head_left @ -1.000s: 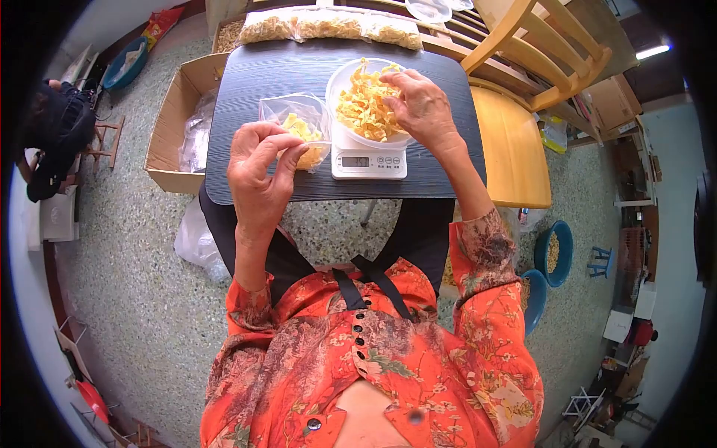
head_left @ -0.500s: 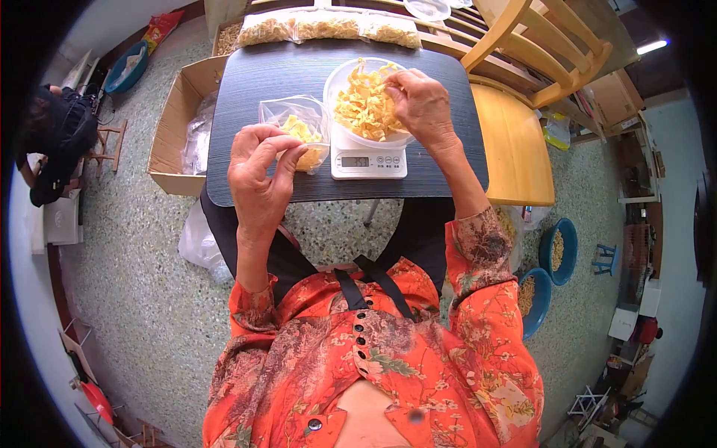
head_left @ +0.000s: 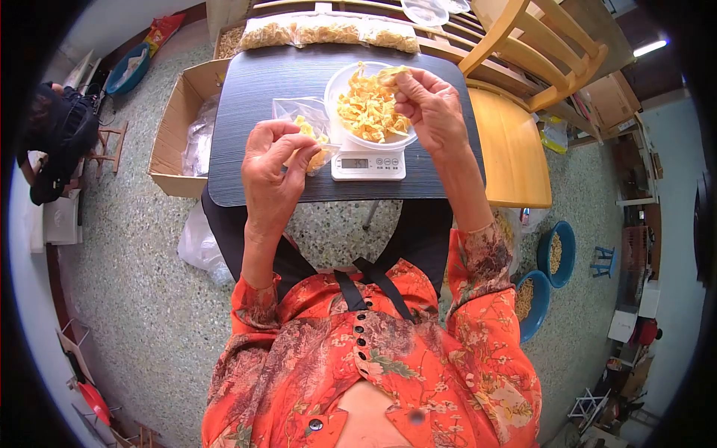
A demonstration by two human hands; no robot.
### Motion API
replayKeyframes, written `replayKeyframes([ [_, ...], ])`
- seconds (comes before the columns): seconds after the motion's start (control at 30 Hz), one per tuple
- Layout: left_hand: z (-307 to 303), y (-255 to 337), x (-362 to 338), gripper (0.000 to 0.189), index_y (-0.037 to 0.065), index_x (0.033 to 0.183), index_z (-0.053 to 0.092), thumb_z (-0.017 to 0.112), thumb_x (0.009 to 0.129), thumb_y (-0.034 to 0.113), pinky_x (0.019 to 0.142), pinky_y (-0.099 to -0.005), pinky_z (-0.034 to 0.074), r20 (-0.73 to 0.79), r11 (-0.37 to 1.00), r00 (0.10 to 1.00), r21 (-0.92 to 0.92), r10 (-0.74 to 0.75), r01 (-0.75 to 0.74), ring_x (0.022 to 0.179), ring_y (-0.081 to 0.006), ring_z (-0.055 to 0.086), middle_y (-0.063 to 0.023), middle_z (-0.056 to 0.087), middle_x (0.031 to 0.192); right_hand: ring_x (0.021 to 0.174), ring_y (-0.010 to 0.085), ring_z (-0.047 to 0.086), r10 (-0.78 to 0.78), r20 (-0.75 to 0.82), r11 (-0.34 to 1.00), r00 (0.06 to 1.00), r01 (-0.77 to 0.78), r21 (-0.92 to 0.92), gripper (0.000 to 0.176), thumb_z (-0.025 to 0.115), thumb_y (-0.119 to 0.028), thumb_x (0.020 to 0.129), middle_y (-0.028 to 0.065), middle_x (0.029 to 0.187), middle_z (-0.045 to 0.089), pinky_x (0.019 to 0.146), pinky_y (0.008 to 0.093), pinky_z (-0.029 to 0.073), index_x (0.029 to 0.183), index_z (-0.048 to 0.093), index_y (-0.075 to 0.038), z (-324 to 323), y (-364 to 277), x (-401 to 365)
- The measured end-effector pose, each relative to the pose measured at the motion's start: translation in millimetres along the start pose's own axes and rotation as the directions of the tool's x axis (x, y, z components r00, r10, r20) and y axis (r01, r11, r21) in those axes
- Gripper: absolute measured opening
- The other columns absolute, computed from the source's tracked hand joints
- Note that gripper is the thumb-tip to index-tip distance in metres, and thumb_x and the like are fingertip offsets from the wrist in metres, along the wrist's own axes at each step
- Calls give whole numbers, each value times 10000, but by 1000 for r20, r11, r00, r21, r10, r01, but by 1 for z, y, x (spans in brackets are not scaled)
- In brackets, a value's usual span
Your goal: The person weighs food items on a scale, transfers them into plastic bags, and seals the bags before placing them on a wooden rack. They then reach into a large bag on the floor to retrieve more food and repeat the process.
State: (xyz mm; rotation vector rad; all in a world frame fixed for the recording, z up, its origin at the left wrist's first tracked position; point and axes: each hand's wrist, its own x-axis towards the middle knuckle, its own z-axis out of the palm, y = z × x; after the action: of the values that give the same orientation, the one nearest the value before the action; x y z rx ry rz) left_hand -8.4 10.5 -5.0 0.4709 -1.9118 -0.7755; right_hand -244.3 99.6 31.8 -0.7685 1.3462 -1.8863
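On the dark table (head_left: pixel 246 89) a white scale (head_left: pixel 367 166) carries a round white bowl (head_left: pixel 331 95) of yellow dried pieces (head_left: pixel 367 110). My right hand (head_left: pixel 437 112) pinches one yellow piece (head_left: pixel 391 75) over the bowl's right side. Left of the bowl, a clear plastic bag (head_left: pixel 299 110) holds more yellow pieces. My left hand (head_left: pixel 275 168) is at the bag's near left side, thumb and fingers closed on its edge.
Filled clear bags (head_left: pixel 328 31) lie along the table's far edge. An open cardboard box (head_left: pixel 170 153) stands at the left. A wooden chair (head_left: pixel 511 149) is at the right, with blue basins (head_left: pixel 535 317) on the floor. Another person (head_left: pixel 63 127) is at far left.
My right hand has risen slightly to the right, and a yellow piece now shows in its fingers. My left hand and the bag have shifted a little to the right.
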Motion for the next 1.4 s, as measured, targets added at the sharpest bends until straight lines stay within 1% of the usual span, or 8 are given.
replayKeyframes([
  [0.23,7,-2,0,138,27,902,726,795,785,1,790,-330,517,7,999,1000,-29,14,-14,905,-230,623,-96,621,957,664,87,668,-53,296,838,954,204,-507,265,735,-149,920,96,838,736,581,228,551,1073,716,66,61,-5,-22],
  [0.4,-6,-5,-4,142,28,901,726,801,783,2,828,-336,515,-39,1000,999,-3,-8,7,937,-237,634,-98,620,958,712,101,689,-280,123,746,952,296,-597,187,725,-153,927,80,820,751,627,240,557,1010,756,11,43,-10,-16],
  [0.5,-13,-6,-4,140,24,902,726,803,786,5,869,-342,511,-82,999,996,-1,-39,39,972,-244,642,-95,619,958,679,64,635,-302,248,432,921,364,-825,153,748,-100,897,52,844,738,614,231,512,1019,752,-7,8,-11,-9],
  [0.6,-11,-6,-4,138,23,907,727,800,791,3,868,-342,513,-79,999,996,4,-46,47,975,-241,644,-94,622,964,687,117,653,-114,360,365,926,376,-852,182,762,-89,855,71,907,733,655,277,529,1023,745,-19,-8,-6,-12],
  [0.63,-11,-6,-5,135,23,908,728,798,794,3,870,-342,513,-66,999,997,3,-40,40,974,-241,645,-94,624,968,687,117,653,-113,359,365,926,375,-852,182,762,-89,855,71,907,733,655,277,529,1023,745,-19,-11,-3,-12],
  [0.7,-10,-6,-4,133,22,908,728,796,796,2,871,-343,513,-54,999,998,3,-32,32,974,-241,647,-95,626,971,815,280,695,-260,402,117,878,442,-889,194,737,-98,835,128,942,697,770,372,561,1025,736,-64,-15,0,-11],
  [1.0,-10,-2,-3,129,21,902,727,794,795,-1,863,-351,517,-27,999,999,16,-34,34,959,-247,653,-97,634,957,916,289,690,-176,366,-133,914,346,-929,304,758,-154,820,95,1020,683,821,401,553,1118,713,-119,-25,3,-3],
  [1.4,-5,-1,-1,131,15,893,718,789,787,-16,844,-348,518,4,1000,1000,15,-8,8,941,-245,656,-95,641,951,782,307,702,-237,448,-42,862,452,-891,85,705,-148,880,112,833,684,749,399,579,858,729,-69,-33,24,11],
])
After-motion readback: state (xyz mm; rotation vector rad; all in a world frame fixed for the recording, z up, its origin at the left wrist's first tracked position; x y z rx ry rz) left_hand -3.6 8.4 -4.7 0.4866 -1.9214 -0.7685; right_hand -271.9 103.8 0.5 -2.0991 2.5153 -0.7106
